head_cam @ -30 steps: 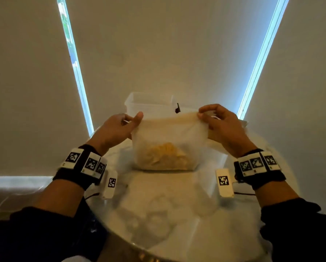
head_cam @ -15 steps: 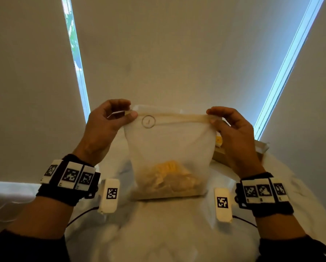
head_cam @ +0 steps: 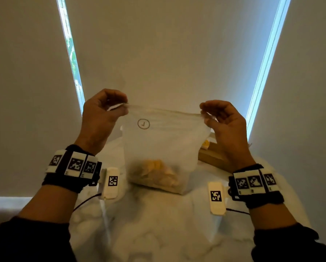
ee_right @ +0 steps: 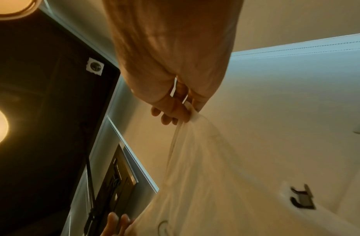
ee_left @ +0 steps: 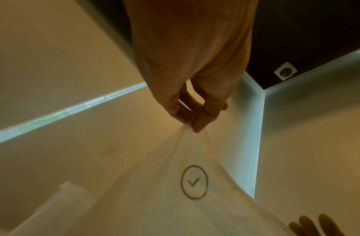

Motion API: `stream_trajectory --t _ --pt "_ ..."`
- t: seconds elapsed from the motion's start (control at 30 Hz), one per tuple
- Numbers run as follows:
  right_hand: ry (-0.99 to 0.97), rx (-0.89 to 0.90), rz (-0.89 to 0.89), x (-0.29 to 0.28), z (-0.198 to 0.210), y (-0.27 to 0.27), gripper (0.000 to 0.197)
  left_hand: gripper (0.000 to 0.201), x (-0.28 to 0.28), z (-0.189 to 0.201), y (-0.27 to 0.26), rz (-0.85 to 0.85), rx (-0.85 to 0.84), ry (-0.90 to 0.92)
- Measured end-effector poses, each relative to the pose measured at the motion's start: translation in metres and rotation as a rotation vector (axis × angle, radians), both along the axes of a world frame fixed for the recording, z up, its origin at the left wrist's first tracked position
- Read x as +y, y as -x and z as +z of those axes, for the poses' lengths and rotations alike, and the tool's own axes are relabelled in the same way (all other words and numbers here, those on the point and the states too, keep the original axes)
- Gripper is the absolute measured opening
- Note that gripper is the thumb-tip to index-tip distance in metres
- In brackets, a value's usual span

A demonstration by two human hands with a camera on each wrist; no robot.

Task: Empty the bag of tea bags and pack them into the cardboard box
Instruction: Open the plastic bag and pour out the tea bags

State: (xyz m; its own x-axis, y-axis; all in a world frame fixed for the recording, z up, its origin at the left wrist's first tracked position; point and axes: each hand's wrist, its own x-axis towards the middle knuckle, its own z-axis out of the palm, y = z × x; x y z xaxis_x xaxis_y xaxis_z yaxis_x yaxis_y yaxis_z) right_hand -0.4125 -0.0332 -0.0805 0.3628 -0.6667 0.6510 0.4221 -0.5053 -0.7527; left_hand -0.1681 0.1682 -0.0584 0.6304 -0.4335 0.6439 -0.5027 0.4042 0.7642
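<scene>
Bag [head_cam: 164, 148], held upright above the surface [head_cam: 158, 224], top corners pinched by left hand [head_cam: 99, 118] and right hand [head_cam: 224, 125], likely for opening; tea bags [head_cam: 154, 173] at its bottom, box [head_cam: 211, 157] behind.

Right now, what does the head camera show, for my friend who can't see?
Two hands, left hand and right hand, pinch the top corners of a see-through bag, holding it up over a white table. Yellowish tea bags sit at its bottom.
</scene>
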Motion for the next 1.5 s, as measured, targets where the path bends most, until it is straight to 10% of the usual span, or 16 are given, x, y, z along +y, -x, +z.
stream_trajectory --t 0.2,0.5,0.77,1.5 --pt "-0.024 0.234 -0.130 0.022 -0.025 0.021 0.027 0.032 0.035 -0.029 0.013 -0.018 -0.059 -0.254" --pt "0.358 0.319 -0.366 0.049 0.037 0.010 0.021 0.058 0.055 0.007 0.026 0.025 -0.050 -0.052" --pt "0.727 0.633 -0.169 0.100 0.046 -0.077 0.028 0.060 0.039 0.005 0.039 0.074 -0.195 -0.180" --pt "0.619 0.791 -0.390 0.002 0.030 0.036 0.012 0.034 0.064 0.000 0.004 0.100 -0.127 -0.237"
